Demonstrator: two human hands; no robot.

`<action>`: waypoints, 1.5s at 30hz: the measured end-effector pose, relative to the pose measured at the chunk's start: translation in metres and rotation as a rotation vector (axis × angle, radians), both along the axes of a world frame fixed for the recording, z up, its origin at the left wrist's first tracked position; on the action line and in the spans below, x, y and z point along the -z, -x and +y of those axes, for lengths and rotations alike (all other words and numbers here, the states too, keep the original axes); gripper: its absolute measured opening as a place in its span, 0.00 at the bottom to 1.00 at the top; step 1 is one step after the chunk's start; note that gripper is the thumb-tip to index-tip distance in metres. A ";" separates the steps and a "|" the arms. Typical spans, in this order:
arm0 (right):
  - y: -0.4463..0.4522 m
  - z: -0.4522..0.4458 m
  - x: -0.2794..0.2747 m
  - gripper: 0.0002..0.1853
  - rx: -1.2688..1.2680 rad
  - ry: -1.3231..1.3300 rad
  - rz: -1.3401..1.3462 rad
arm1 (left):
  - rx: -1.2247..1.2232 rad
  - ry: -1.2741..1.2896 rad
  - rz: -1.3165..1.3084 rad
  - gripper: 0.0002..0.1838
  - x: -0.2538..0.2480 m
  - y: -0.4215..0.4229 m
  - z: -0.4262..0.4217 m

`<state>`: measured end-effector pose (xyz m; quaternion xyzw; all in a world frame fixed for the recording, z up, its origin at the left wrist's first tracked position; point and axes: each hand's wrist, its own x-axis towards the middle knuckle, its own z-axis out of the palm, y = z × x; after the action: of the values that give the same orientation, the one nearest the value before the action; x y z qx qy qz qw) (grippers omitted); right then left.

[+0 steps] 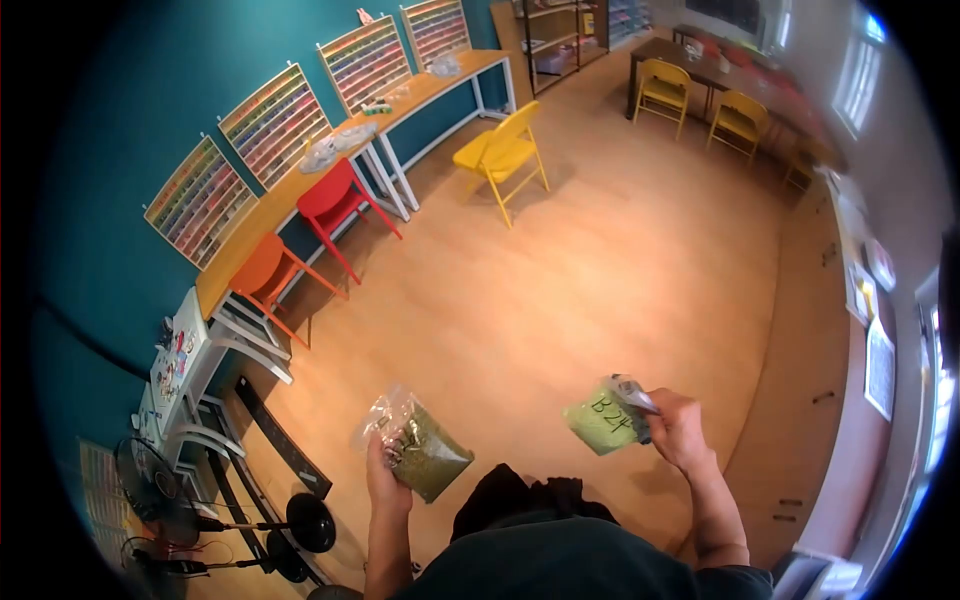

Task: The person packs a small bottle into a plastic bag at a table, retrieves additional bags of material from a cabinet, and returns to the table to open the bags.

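My left hand [384,478] is closed on a clear plastic bag [430,455] filled with something dark green and fine; dark handwriting shows near its top. In my right hand [680,428] is a smaller clear bag of light green contents [600,420], marked "B 24" in black. My right fingers grip its bunched top edge. Both bags hang in the air above the wooden floor, apart from each other, on either side of my body. What exactly the bags contain is too small to tell.
Along the left wall run wooden tables [240,243] under racks of small coloured items [270,125]. Orange [265,275], red [335,200] and yellow chairs [495,150] stand nearby. Low cabinets [800,350] line the right. Fans [310,522] stand at lower left; a dark table [660,55] is far back.
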<state>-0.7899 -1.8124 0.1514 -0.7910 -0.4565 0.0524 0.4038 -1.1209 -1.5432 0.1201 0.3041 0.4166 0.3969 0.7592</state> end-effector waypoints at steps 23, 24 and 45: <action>-0.401 0.487 0.031 0.02 0.331 0.042 0.126 | 0.069 0.015 -0.041 0.28 0.006 -0.484 0.521; -0.421 0.517 0.035 0.02 0.326 0.011 0.176 | 0.091 -0.014 -0.033 0.28 0.019 -0.492 0.548; -0.700 1.133 0.075 0.05 -0.117 0.016 -0.130 | -0.302 0.004 0.142 0.27 0.034 -0.646 1.000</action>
<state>-0.0895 -0.6795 0.0764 -0.7681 -0.5267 0.0283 0.3632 -0.4754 -0.5432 0.0859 0.2640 0.5110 0.4832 0.6601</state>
